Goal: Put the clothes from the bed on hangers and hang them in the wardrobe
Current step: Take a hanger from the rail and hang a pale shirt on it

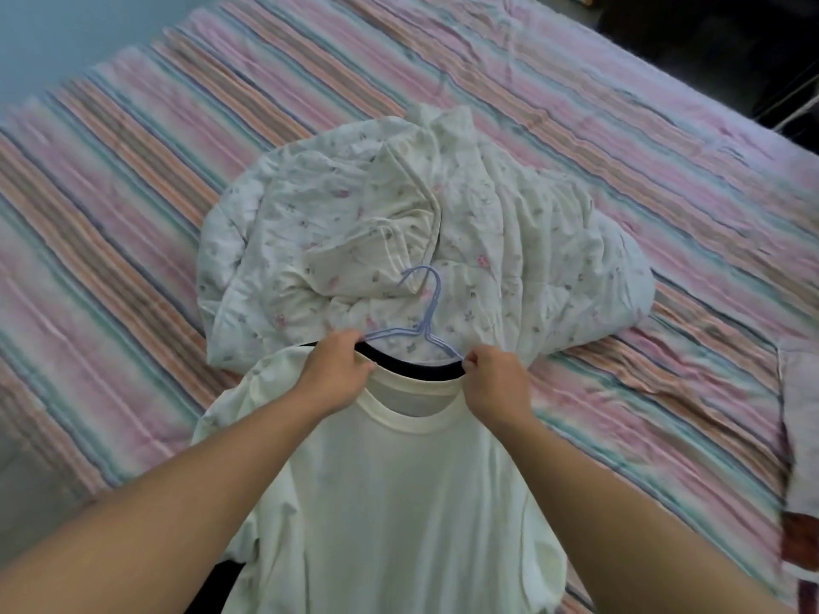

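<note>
At the near edge of the bed, both hands are closed on the neckline of a cream T-shirt point(390, 502). Left hand point(335, 374) is curled tight around the collar's left side, fingers wrapped over a dark band at the neck opening. Right hand point(496, 383) is pinched shut at the collar's right side, thumb and fingers gripping fabric where a hanger arm disappears into the shirt.

A pale blue hanger point(421, 316) is seen rising between the two hands; its hook points away from the person and its shoulders run down toward each fist. Whether the hanger arms are fully inside the shirt cannot be told, since the hands cover both ends.

The T-shirt is spread front-up, its body trailing toward the bottom of the view, one sleeve bunched at the left.

Just beyond the hands, a crumpled white floral garment point(399, 232) is heaped on the bed, touching the shirt's collar area; the hanger hook lies over it.

Underneath everything, a striped bedspread point(133, 192) in pink, orange and teal is laid, wrinkled. Another piece of pale cloth point(797, 436) is noted at the right edge, partly cut off. A blue wall point(53, 33) is visible at far left.
</note>
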`<state>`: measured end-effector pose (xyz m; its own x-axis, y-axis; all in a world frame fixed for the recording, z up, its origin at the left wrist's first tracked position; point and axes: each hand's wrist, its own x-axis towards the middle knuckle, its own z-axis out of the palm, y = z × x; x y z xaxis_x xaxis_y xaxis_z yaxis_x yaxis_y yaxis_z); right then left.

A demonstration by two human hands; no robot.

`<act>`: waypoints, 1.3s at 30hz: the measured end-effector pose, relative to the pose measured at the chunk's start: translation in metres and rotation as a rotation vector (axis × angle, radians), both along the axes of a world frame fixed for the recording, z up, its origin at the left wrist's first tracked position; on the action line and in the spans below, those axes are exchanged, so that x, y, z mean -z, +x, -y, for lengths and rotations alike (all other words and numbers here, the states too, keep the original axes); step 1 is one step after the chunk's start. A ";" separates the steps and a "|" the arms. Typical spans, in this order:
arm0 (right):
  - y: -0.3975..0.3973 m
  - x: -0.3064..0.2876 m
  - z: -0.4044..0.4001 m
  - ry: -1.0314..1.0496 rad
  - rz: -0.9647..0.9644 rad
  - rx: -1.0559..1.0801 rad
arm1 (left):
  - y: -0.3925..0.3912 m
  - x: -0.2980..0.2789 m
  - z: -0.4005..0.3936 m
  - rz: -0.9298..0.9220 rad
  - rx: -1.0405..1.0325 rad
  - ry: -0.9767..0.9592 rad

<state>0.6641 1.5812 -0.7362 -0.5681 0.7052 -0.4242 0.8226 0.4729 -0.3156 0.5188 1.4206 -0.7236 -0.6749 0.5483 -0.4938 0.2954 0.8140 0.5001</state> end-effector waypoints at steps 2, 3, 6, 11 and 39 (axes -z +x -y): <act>-0.003 0.004 -0.003 0.008 0.013 -0.012 | 0.002 0.003 -0.005 0.002 0.019 -0.012; -0.005 0.005 -0.004 0.009 0.021 -0.017 | 0.004 0.003 -0.006 -0.006 0.021 -0.028; -0.009 0.003 -0.004 -0.011 0.053 0.002 | 0.011 -0.001 -0.006 -0.112 0.114 -0.129; -0.021 -0.019 -0.003 -0.018 0.067 0.054 | 0.005 -0.024 0.004 -0.059 0.144 -0.181; -0.028 -0.388 0.207 0.067 -0.235 -0.766 | 0.033 -0.365 0.242 -0.280 -0.026 0.084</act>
<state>0.6358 1.3740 -0.3478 -0.9736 0.1033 -0.2037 0.1777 0.9029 -0.3913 0.5518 1.1789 -0.3591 -0.7932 0.5597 -0.2399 0.4107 0.7825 0.4680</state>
